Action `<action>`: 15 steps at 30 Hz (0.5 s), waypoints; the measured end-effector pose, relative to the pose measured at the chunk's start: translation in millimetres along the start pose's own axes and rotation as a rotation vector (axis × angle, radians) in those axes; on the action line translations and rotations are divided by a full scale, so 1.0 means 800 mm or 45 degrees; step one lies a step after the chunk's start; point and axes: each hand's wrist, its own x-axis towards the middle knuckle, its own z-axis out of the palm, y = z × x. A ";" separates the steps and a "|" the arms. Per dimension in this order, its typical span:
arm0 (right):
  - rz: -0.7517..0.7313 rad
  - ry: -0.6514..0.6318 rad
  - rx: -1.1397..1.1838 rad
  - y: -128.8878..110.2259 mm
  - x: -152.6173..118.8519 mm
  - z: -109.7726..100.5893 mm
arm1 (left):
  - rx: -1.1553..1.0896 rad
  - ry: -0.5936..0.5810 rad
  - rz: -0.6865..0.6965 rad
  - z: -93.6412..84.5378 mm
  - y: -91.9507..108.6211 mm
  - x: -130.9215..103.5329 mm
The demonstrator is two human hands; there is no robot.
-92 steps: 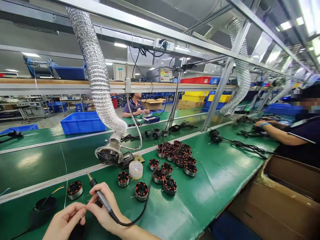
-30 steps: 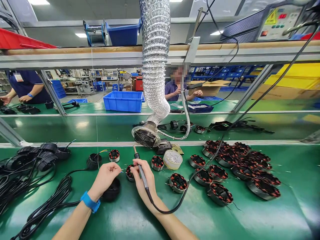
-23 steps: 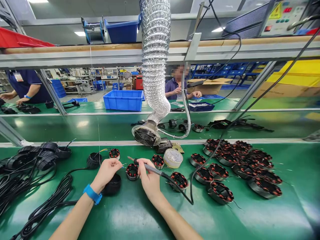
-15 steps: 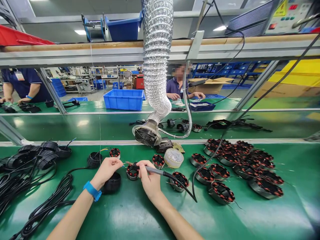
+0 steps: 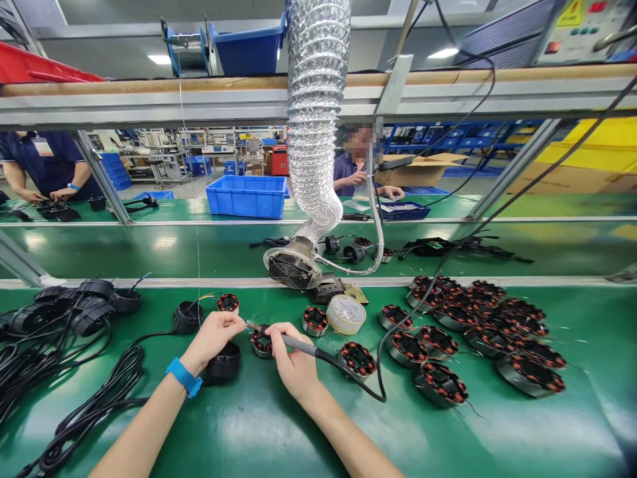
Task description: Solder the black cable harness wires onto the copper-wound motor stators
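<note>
My right hand [image 5: 293, 362] is wrapped round a soldering iron [image 5: 298, 344], its tip pointing left above a copper-wound stator [image 5: 261, 344]. Fingers pinched, my left hand [image 5: 216, 338] meets the iron's tip; a thin strand runs up from it, and what else the fingertips hold is too small to make out. Below my left hand sits a black round housing [image 5: 223, 365]. A faint wisp of smoke rises at the tip. Another stator [image 5: 314, 321] stands beside a round tin [image 5: 346, 315] to the right.
Many stators [image 5: 442, 384] crowd the right side. Black cables [image 5: 119, 378] and housings [image 5: 89, 315] lie at the left. A fan-ended silver duct [image 5: 318, 133] hangs over the middle. Two people work across the bench, beyond a blue bin [image 5: 246, 197].
The iron's tip has shifted slightly left, closer to my left fingertips, and the cable loop has moved left. Smoke now shows. The person opposite has raised a hand.
</note>
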 end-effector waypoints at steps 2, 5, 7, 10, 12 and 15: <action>-0.062 -0.019 -0.025 -0.004 0.000 -0.001 | -0.008 0.001 0.005 0.000 0.000 0.000; -0.078 -0.014 -0.025 -0.006 -0.001 -0.001 | -0.015 0.004 0.009 0.000 0.001 0.000; -0.039 0.027 -0.017 -0.004 -0.002 -0.001 | -0.009 0.007 0.003 0.001 0.002 0.000; 0.001 0.081 -0.010 -0.001 -0.003 -0.002 | 0.000 0.014 -0.008 0.001 0.004 -0.001; 0.006 0.083 -0.008 0.001 -0.003 -0.002 | -0.008 0.017 -0.009 0.002 0.004 -0.001; -0.004 0.065 -0.021 0.000 -0.002 -0.002 | -0.029 0.021 0.001 0.002 0.004 -0.001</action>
